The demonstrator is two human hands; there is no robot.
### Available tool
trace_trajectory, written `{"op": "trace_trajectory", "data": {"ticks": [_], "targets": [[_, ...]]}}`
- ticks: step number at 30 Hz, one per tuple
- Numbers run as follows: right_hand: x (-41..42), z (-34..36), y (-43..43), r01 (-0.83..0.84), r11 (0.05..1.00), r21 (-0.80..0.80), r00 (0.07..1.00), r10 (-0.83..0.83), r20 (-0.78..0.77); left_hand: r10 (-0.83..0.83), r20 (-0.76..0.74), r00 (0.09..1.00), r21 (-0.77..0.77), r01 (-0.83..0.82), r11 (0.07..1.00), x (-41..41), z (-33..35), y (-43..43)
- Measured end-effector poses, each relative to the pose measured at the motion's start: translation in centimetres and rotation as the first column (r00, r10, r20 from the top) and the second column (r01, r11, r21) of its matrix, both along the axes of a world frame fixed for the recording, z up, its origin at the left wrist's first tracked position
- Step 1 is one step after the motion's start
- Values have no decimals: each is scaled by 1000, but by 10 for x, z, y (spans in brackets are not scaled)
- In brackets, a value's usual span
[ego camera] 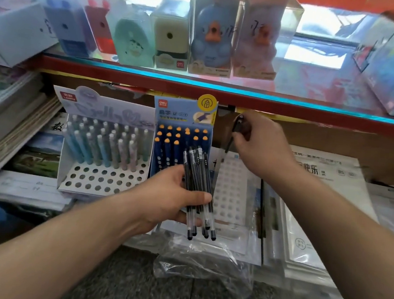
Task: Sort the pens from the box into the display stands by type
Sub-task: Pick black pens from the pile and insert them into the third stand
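Left hand (176, 195) is curled around a bundle of black-capped pens (199, 187), thumb across the barrels. Bundle stands nearly upright, dark tips down below the palm, caps up in front of the blue stand (163, 113). I can't get a count on the bundle.

Right hand (260, 142) is raised further back, just under the red shelf edge (289, 104). It pinches 1 pen (236, 126) at the dark cap; the clear barrel slants down and to the left from the fingers, over the far end of the white perforated stand (230, 189). I can't tell whether its tip touches a hole.

That white stand lies between the 2 hands, just right of the bundle.

Blue stand holds navy pens with orange tops. Left of it, touching, the lavender stand (101, 179) has pastel pens in its rear rows, front holes bare.

Crumpled clear plastic bag (206, 261) below the left hand. Boxed sharpeners (172, 34) line the glass shelf above.
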State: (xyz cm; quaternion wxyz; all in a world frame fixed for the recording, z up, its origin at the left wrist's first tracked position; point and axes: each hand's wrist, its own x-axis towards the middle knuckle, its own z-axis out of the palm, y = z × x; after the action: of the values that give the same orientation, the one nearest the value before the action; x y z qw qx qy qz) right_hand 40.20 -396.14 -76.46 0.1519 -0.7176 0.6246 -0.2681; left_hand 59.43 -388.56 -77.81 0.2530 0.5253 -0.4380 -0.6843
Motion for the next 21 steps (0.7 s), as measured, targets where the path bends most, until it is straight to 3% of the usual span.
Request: {"op": "trace_trajectory", "data": {"ticks": [13, 21], "targets": [[4, -4, -2, -46, 999, 8, 999, 46, 3, 14, -26, 1000, 21, -13, 1000, -3, -3, -1], [5, -7, -3, 19, 992, -124, 999, -16, 30, 15, -11, 1000, 15, -15, 1000, -1, -2, 0]]}}
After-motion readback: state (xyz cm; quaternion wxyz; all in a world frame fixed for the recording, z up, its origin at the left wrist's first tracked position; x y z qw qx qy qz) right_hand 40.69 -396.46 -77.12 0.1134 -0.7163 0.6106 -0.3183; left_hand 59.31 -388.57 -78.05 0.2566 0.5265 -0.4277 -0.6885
